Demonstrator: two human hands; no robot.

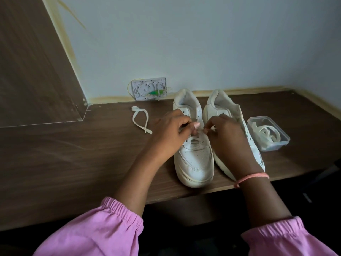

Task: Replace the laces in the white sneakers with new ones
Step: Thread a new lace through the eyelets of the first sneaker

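Note:
Two white sneakers stand side by side on the dark wooden table [73, 154], toes toward me. The left sneaker [195, 161] has a lace [196, 140] through its lowest eyelets. My left hand [169, 133] and my right hand [225, 137] meet over its eyelet rows, each pinching a stretch of that lace. The right sneaker [221, 106] is partly hidden behind my right hand and wrist. A loose white lace [141, 120] lies on the table to the left of the shoes.
A clear plastic container [284, 143] holding coiled white laces sits right of the sneakers. A small white wall plate [149, 88] leans at the wall behind. A wooden panel [36, 61] rises at the left. The table's front edge runs just below the toes.

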